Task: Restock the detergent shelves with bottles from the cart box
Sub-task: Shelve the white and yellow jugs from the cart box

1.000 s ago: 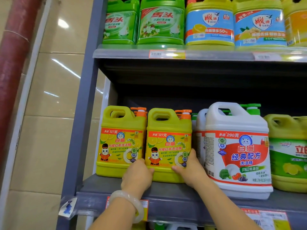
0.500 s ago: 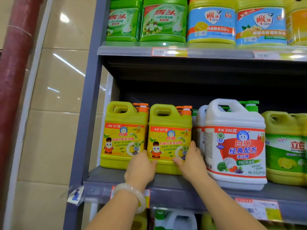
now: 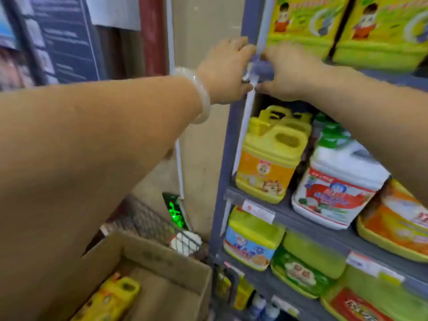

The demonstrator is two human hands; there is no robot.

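The view is blurred and tilted down to the left. My left hand (image 3: 227, 68), with a pale bangle on its wrist, and my right hand (image 3: 289, 70) meet at the left front corner of the grey shelf rail (image 3: 262, 67). Fingers lie over the rail and thumbs under it, and a small white tag hangs between them. Just behind the hands stand two yellow detergent bottles (image 3: 301, 22) (image 3: 382, 31) on that shelf. Low at the left sits the open cardboard box (image 3: 150, 262), with a yellow bottle (image 3: 111, 300) lying inside.
The box sits in a wire cart (image 3: 148, 218) beside the shelf's grey upright (image 3: 222, 181). Lower shelves hold a yellow jug (image 3: 268, 158), a white jug (image 3: 335, 188), an orange-labelled one (image 3: 398, 218) and several more below. A tiled wall and red pipe (image 3: 152, 31) are at the left.
Both hands have left the second yellow bottle's base and moved down-left to the shelf's front corner. The view has swung down and left, bringing the cart box into sight.
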